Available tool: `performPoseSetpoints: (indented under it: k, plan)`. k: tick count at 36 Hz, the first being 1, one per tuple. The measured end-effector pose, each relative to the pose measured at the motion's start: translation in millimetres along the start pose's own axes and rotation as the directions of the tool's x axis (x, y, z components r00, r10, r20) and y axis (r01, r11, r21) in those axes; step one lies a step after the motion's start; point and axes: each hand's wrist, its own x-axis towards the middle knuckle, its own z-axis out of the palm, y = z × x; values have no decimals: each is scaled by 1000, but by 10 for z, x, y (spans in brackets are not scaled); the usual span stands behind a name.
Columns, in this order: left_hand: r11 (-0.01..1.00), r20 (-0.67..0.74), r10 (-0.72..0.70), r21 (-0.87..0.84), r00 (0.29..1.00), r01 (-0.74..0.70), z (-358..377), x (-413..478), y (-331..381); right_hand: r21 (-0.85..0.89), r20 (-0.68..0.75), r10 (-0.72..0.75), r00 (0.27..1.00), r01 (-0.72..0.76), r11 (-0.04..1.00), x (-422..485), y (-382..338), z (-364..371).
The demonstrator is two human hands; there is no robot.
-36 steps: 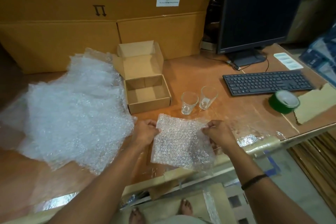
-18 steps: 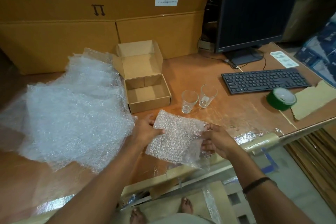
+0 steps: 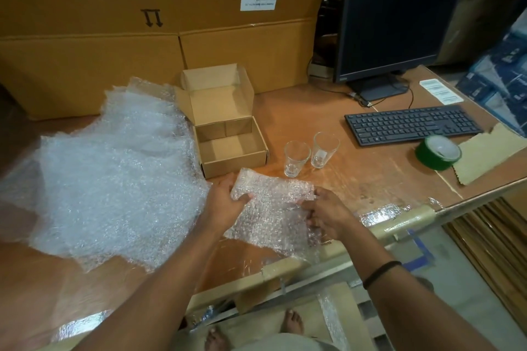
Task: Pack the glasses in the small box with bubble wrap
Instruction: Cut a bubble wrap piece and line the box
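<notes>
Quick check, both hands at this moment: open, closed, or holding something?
Left hand: closed on the left edge of the small bubble wrap sheet.
Right hand: closed on the right edge of the same sheet.

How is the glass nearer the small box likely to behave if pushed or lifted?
The glass looks clear and smooth, so it is probably fragile and may be slippery. It tapers to a narrow base, so a push near the rim might tip it.
</notes>
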Motion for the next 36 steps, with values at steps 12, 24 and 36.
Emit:
performPoseSetpoints:
  k: [12, 24, 36]
  plan:
    - [991, -216, -125, -72, 968, 112, -326, -94, -12, 281, 130, -55, 990, 16, 960, -322, -232, 425]
    - [953, 47, -125, 283, 991, 107, -250, -160, -99, -515, -93, -309, 946, 220, 829, 135, 17, 520]
    - [985, -68, -168, 40, 983, 171, -393, -145, -176, -580, -175, -464, 868, 290, 761, 145, -64, 685]
